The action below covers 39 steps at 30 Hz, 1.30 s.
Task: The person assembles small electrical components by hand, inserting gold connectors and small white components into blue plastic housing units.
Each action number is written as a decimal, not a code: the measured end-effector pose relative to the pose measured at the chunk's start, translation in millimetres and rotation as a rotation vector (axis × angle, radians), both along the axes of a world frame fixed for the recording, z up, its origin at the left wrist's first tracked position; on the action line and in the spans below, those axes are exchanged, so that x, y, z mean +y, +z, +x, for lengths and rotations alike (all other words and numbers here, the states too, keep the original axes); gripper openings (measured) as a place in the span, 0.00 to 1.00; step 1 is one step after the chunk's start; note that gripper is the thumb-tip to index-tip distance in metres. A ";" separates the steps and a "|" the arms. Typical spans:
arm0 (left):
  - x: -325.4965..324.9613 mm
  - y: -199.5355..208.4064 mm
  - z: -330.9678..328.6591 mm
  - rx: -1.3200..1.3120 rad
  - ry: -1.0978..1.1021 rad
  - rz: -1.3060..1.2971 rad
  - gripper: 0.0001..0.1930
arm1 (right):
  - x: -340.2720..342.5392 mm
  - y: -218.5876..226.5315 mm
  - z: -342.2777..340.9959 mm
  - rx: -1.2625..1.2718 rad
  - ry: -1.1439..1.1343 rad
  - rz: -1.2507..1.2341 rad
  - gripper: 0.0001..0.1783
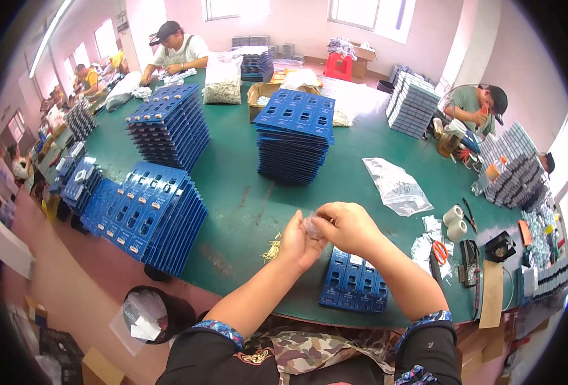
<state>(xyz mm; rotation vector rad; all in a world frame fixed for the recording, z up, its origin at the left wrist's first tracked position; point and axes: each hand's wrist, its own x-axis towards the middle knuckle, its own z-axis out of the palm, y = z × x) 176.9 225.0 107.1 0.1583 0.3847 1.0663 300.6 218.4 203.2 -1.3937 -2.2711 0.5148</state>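
Above the near part of the green table, my two hands meet. My left hand point(298, 244) is palm up, its fingers curled around a small clear plastic piece point(312, 227) whose exact kind I cannot make out. From the right, my right hand point(351, 226) comes over it with thumb and fingers pinched at the same piece; the fingertips partly hide it. Under my right forearm lies a blue panel board point(353, 282) with rows of dark cutouts. Just left of my left wrist is a small heap of thin yellowish pieces point(271, 250).
Tall stacks of blue boards stand ahead point(295, 138) and to the left point(144, 208). A clear plastic bag point(398, 187) lies right of centre. Orange-handled scissors point(440, 251), white tape rolls point(454, 223) and a black holder point(469, 263) are at right. A bin point(158, 314) stands lower left. Co-workers sit around.
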 end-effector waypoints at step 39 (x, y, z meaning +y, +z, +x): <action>0.9 -14.7 1.1 0.146 -0.070 -0.169 0.19 | 13.8 -43.8 39.0 0.823 -0.269 -0.496 0.10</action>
